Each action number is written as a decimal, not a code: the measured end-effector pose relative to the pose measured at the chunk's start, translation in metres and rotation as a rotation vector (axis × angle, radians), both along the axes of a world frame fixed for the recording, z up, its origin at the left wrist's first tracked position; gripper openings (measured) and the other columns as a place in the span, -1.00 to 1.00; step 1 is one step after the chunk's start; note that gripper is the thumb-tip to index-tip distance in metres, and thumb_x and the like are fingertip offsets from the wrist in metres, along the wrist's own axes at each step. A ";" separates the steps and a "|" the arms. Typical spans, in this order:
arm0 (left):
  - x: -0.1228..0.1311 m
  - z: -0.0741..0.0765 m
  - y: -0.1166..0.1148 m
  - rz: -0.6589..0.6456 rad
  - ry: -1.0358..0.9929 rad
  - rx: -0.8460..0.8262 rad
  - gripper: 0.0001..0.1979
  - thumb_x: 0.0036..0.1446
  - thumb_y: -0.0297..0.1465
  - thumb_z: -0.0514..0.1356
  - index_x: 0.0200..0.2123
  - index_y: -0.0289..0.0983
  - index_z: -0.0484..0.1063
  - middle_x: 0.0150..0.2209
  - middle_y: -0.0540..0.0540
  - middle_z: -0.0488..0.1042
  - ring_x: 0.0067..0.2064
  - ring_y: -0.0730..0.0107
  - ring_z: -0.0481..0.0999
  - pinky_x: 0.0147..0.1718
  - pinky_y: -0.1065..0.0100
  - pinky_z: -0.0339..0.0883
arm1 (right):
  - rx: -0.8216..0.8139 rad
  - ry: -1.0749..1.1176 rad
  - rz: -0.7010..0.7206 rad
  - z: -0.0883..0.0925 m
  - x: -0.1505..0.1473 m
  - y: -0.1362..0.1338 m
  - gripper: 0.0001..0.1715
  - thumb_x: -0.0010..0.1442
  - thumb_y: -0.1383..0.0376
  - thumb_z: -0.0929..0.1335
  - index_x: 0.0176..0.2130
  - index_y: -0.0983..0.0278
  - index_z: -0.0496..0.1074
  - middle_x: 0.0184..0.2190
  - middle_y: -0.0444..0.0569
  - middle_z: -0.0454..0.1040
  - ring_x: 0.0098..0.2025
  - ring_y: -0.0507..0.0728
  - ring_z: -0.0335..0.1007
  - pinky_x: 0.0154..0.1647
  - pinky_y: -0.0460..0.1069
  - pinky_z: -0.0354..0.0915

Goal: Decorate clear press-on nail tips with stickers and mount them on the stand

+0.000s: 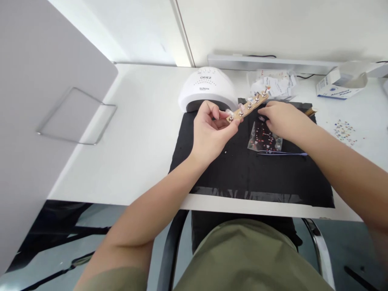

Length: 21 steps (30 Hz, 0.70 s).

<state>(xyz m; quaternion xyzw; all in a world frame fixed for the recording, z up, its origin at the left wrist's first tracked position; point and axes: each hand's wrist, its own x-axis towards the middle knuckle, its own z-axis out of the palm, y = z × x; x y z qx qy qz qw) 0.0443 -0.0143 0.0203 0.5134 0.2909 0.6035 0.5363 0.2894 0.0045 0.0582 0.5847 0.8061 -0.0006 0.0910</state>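
A white dome-shaped nail lamp (207,87) stands just beyond the left hand (209,133), blocking the way forward. A wooden strip (247,107) spans the gap to the right hand (285,121). Nearer the body, a black cloth mat (251,180) gives passage up to long thin tweezers (281,153). A tall grey panel (45,121) bounds the left of the white surface (136,133).

A black cloth mat (257,178) is laid on a white bench (136,161). A white domed nail lamp (206,85) is set at its far edge.
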 end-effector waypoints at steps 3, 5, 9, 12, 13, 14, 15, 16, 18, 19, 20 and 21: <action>0.000 0.003 0.000 0.010 -0.015 -0.013 -0.40 0.04 -0.41 0.63 -0.26 -0.14 0.19 -0.28 0.11 0.47 -0.22 0.33 0.80 -0.14 0.33 0.66 | -0.038 -0.046 0.045 -0.002 0.001 0.006 -0.56 0.40 0.46 0.30 0.07 0.29 0.71 0.00 0.19 0.68 -0.08 0.28 0.63 -0.12 0.12 0.44; 0.001 0.005 0.000 0.019 -0.018 -0.018 -0.41 0.03 -0.42 0.62 -0.27 -0.14 0.19 -0.29 0.11 0.46 -0.23 0.35 0.78 -0.10 0.30 0.68 | -0.059 -0.070 0.072 -0.002 -0.001 0.007 -0.64 0.39 0.46 0.33 -0.02 0.31 0.71 -0.03 0.20 0.68 -0.08 0.28 0.64 -0.09 0.12 0.45; 0.002 0.006 -0.002 0.014 -0.004 -0.039 -0.39 0.00 -0.42 0.62 -0.27 -0.14 0.17 -0.29 0.11 0.47 -0.20 0.31 0.78 -0.03 0.23 0.71 | -0.068 -0.099 0.104 -0.001 -0.008 0.005 -0.73 0.32 0.50 0.38 -0.11 0.34 0.70 -0.07 0.24 0.69 -0.07 0.34 0.67 -0.03 0.18 0.46; 0.002 0.006 -0.002 0.009 0.011 -0.053 -0.38 -0.01 -0.40 0.61 -0.27 -0.13 0.16 -0.27 0.09 0.49 -0.19 0.28 0.79 -0.01 0.18 0.72 | -0.056 -0.084 0.123 -0.002 -0.011 0.004 -0.72 0.28 0.54 0.39 -0.16 0.34 0.69 -0.10 0.25 0.70 -0.09 0.37 0.68 -0.05 0.20 0.46; 0.002 0.006 -0.002 0.011 0.017 -0.051 -0.39 0.00 -0.39 0.61 -0.27 -0.13 0.15 -0.26 0.09 0.50 -0.20 0.27 0.79 0.00 0.17 0.72 | -0.051 -0.072 0.129 -0.003 -0.011 0.004 -0.73 0.27 0.55 0.38 -0.17 0.33 0.69 -0.11 0.25 0.70 -0.09 0.38 0.68 -0.06 0.20 0.46; 0.002 0.005 -0.001 0.014 0.026 -0.050 -0.39 0.00 -0.38 0.60 -0.26 -0.13 0.14 -0.26 0.09 0.50 -0.20 0.27 0.79 0.01 0.16 0.72 | -0.043 -0.057 0.134 -0.005 -0.010 0.005 -0.74 0.27 0.54 0.38 -0.19 0.33 0.68 -0.12 0.26 0.70 -0.10 0.39 0.68 -0.07 0.21 0.46; 0.001 0.005 -0.001 0.017 0.038 -0.049 -0.39 0.00 -0.37 0.60 -0.26 -0.13 0.14 -0.26 0.09 0.51 -0.20 0.26 0.80 0.01 0.15 0.72 | -0.034 -0.037 0.137 -0.005 -0.009 0.005 -0.75 0.27 0.54 0.38 -0.20 0.32 0.67 -0.13 0.26 0.70 -0.11 0.40 0.68 -0.09 0.21 0.46; 0.001 0.005 0.000 0.019 0.051 -0.049 -0.38 0.00 -0.36 0.60 -0.25 -0.13 0.14 -0.25 0.08 0.52 -0.21 0.25 0.80 0.01 0.14 0.71 | -0.024 -0.013 0.138 -0.006 -0.008 0.006 -0.76 0.28 0.52 0.38 -0.21 0.32 0.66 -0.14 0.26 0.70 -0.12 0.40 0.68 -0.09 0.21 0.47; 0.000 0.004 0.001 0.018 0.069 -0.051 -0.37 0.00 -0.34 0.61 -0.24 -0.13 0.14 -0.24 0.07 0.55 -0.20 0.22 0.82 -0.02 0.15 0.70 | 0.000 0.056 0.141 -0.005 -0.004 0.005 -0.79 0.29 0.49 0.38 -0.23 0.30 0.64 -0.17 0.25 0.70 -0.13 0.40 0.69 -0.10 0.22 0.49; 0.000 0.004 0.001 0.019 0.071 -0.053 -0.36 0.00 -0.34 0.62 -0.24 -0.13 0.14 -0.23 0.07 0.56 -0.19 0.20 0.83 -0.02 0.16 0.70 | 0.015 0.102 0.142 -0.003 -0.002 0.003 -0.80 0.30 0.48 0.38 -0.23 0.30 0.63 -0.19 0.24 0.70 -0.13 0.40 0.70 -0.09 0.23 0.50; -0.001 0.003 0.001 0.021 0.069 -0.055 -0.36 0.00 -0.33 0.62 -0.24 -0.12 0.14 -0.23 0.06 0.57 -0.18 0.18 0.84 -0.02 0.16 0.70 | 0.030 0.155 0.147 0.000 0.000 0.000 -0.81 0.30 0.46 0.38 -0.22 0.29 0.63 -0.19 0.23 0.71 -0.13 0.40 0.71 -0.07 0.24 0.53; -0.001 0.003 0.001 0.024 0.065 -0.054 -0.35 -0.01 -0.33 0.63 -0.24 -0.12 0.14 -0.23 0.05 0.58 -0.17 0.17 0.84 -0.01 0.15 0.71 | 0.047 0.221 0.148 0.003 0.003 -0.006 -0.82 0.30 0.44 0.39 -0.21 0.29 0.63 -0.21 0.22 0.72 -0.13 0.40 0.72 -0.05 0.25 0.56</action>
